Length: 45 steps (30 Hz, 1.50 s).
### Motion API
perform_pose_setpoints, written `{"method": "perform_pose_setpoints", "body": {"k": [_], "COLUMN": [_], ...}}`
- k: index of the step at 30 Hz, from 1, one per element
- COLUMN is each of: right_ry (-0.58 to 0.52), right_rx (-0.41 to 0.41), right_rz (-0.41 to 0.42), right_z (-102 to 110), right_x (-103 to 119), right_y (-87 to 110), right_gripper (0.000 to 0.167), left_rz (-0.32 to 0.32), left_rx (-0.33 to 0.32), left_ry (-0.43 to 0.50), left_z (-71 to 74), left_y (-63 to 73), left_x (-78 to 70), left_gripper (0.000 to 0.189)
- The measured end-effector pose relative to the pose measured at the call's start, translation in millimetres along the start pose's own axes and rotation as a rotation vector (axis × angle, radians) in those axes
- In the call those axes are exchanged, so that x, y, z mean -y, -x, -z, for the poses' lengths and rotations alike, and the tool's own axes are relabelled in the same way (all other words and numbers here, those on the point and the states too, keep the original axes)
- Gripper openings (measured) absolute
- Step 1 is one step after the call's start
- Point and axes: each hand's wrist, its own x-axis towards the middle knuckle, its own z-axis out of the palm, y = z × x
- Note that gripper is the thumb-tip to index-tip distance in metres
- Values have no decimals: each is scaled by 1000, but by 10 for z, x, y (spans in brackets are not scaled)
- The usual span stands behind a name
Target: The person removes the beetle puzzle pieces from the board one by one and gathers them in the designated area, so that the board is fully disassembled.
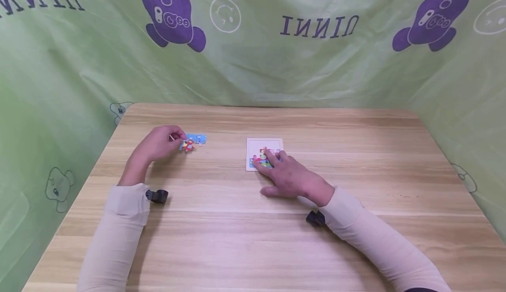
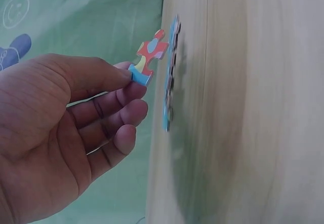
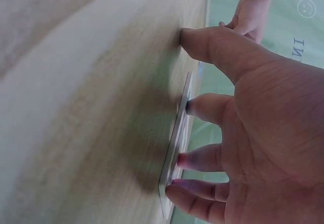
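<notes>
Between thumb and forefinger my left hand [image 1: 160, 142] pinches a jigsaw piece [image 2: 148, 57] coloured red, blue and yellow. It is held up beside several blue jigsaw pieces [image 1: 197, 138] that lie together on the table at the left. My right hand [image 1: 290, 175] is spread over a square puzzle frame [image 1: 247, 151] near the middle of the table. Its fingertips touch the coloured pieces [image 1: 262, 158] fitted in the frame's lower part, and they hide some of them. White backing shows in the frame's upper part. In the right wrist view the thumb [image 3: 195, 42] reaches down to the wood outside the frame.
The wooden table [image 1: 237, 239] stretches under both arms. A green curtain [image 1: 253, 72] with purple figures hangs behind it and along both sides. Small black devices [image 1: 158, 196] are worn at both wrists.
</notes>
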Motion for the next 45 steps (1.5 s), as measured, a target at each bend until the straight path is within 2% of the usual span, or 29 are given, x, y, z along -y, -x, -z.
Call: {"method": "perform_pose_setpoints", "body": {"k": [9, 18, 26, 45], "right_ry": [22, 7, 13, 0], "right_rx": [1, 16, 15, 10], "right_rz": [-2, -9, -4, -5], "right_z": [2, 18, 29, -2], "right_x": [-6, 2, 9, -6], "right_y": [-16, -9, 5, -7], "right_gripper": [81, 81, 81, 82], "left_rz": [48, 41, 81, 87], "left_rx": [-13, -34, -41, -56], "left_ry": [-5, 5, -2, -15], "left_z": [45, 48, 31, -1], "left_y": [32, 58, 60, 30], "left_x": [124, 201, 248, 322], "left_gripper": [17, 15, 15, 14]}}
